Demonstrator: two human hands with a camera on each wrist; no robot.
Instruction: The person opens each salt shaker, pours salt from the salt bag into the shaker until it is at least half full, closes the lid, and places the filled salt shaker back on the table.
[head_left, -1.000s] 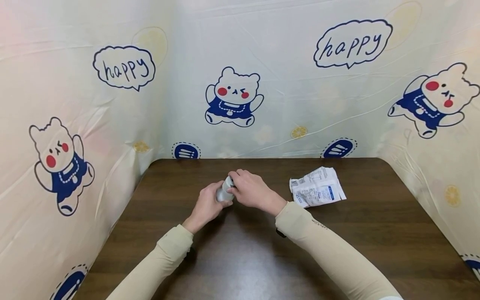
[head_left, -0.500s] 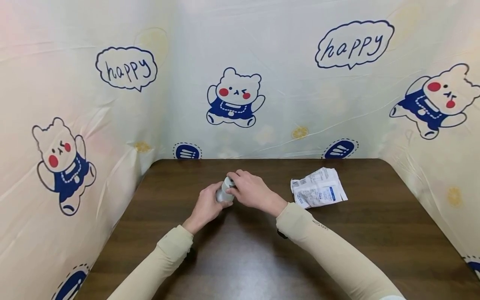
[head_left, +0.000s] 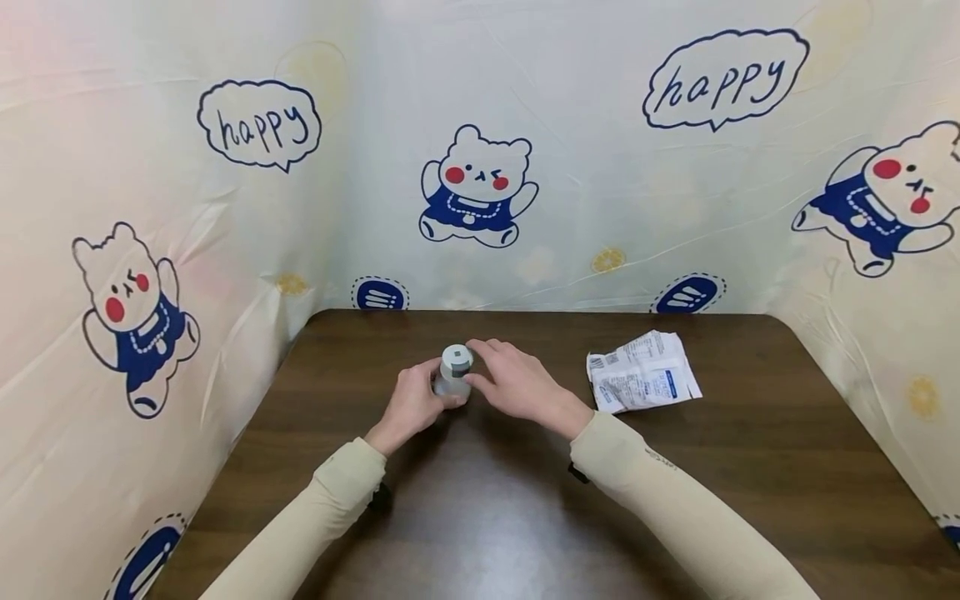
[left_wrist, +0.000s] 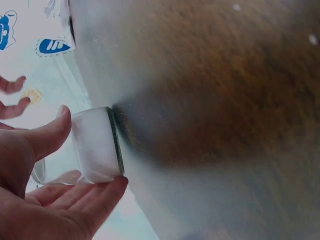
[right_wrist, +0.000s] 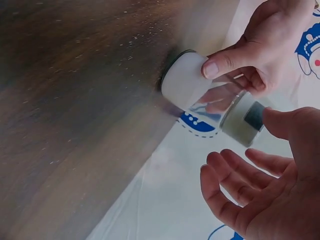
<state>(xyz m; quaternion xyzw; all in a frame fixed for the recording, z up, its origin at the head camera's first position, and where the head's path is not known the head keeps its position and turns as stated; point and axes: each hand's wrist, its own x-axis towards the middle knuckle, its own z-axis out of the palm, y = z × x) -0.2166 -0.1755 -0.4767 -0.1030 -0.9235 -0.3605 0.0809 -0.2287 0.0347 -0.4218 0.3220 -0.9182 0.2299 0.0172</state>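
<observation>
A glass jar (head_left: 451, 387) with white contents in its lower part stands on the brown table (head_left: 495, 517). Its round pale lid (head_left: 457, 358) has a dark square patch on the side, which the right wrist view also catches. My left hand (head_left: 408, 404) grips the jar's body, thumb on the near side and fingers round the far side. To the right of the lid, my right hand (head_left: 521, 383) has loosely spread fingers; in the right wrist view its thumb (right_wrist: 280, 122) lies at the lid's edge, and I cannot tell whether it touches.
Right of the hands lies a white printed packet (head_left: 643, 372) with a blue label, its edges crumpled. A cloth backdrop (head_left: 570, 208) with bear drawings rises behind the table and along both sides.
The right hand's fingers have loosened from round the lid and moved slightly right, so the lid's top shows. The left hand still grips the jar. The packet lies where it was.
</observation>
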